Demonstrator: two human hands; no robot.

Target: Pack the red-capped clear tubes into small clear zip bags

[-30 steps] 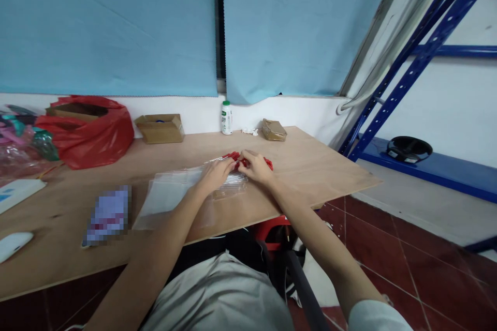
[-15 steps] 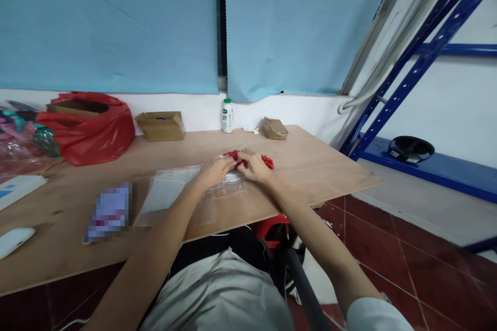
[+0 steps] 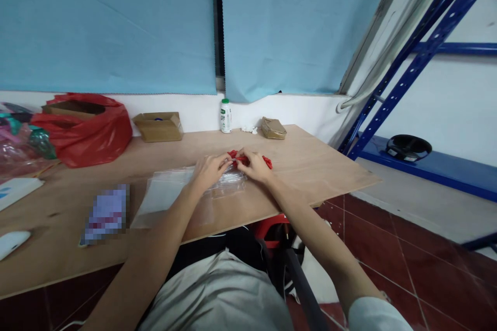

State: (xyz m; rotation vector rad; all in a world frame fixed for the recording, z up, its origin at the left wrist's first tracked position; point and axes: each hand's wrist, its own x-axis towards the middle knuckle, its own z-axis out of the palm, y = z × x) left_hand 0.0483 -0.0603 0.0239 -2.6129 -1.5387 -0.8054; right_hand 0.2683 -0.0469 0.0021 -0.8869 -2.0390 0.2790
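Between my hands is a thin rod (image 3: 241, 158) with a red end and a pale shaft; its exact kind is too small to make out. My left hand (image 3: 210, 169) pinches the shaft side with thumb and fingers. At the red end, my right hand (image 3: 254, 165) has its fingertips closed on it. Beneath and beside the hands lies a pile of similar rods, with pale shafts (image 3: 231, 178) toward me and red ends (image 3: 267, 162) showing past my right hand. Clear plastic bags (image 3: 165, 191) lie flat under my left forearm.
A pixelated, phone-shaped item (image 3: 104, 214) and a white rounded object (image 3: 14, 242) lie at left. Along the wall stand a red plastic bag (image 3: 91, 137), an open cardboard box (image 3: 159, 128), a white bottle (image 3: 225, 118) and a small brown package (image 3: 273, 128). Blue shelving (image 3: 442, 168) rises at right.
My hands have drawn slightly apart, and the red-ended rod now shows between their fingertips, lifted over the pile. The view has shifted a little.
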